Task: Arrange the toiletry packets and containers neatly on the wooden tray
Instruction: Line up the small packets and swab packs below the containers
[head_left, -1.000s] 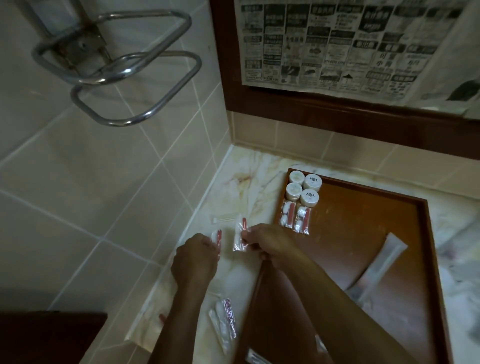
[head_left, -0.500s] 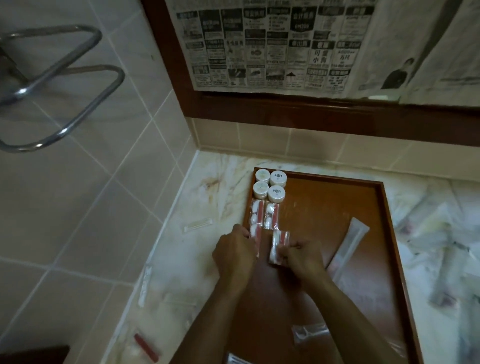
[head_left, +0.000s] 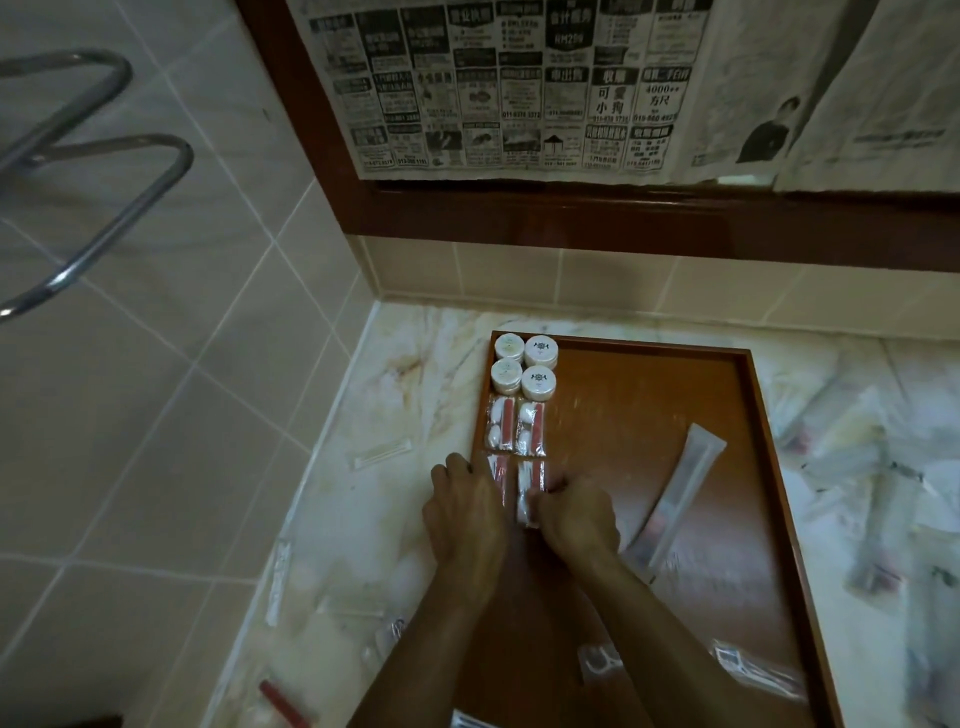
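Far left on the marble counter (head_left: 322, 519): a slim wrapped stick packet (head_left: 382, 453) lying loose by the tiled wall, well apart from everything else, with more clear packets scattered nearer the camera. Next, at the left rim of the wooden tray (head_left: 769, 467): left hand (head_left: 465, 519) knuckles up, fingers curled down onto a red-striped packet (head_left: 497, 475), pressing or pinching it at the tray's left wall, though exactly which cannot be told. Just right: right hand (head_left: 576, 519) pinching the edge of a second packet (head_left: 531, 491), set beside the first. Directly beyond both: two matching packets (head_left: 514, 426) side by side, then four round white containers (head_left: 524, 366) in a square at the far left corner. Best done by sliding each packet flush to the left rim and up against the pair ahead, stripes matching, seams not overlapping, flattened before letting go. Further right: broad bare tray floor, crossed only by a long white sachet (head_left: 675, 493) lying askew, so plenty of room for further columns. Near right corner of the tray: more clear packets (head_left: 748, 670), unsorted. Past the right rim: a blurred heap of loose packets (head_left: 857, 467) on the counter, awaiting placement.
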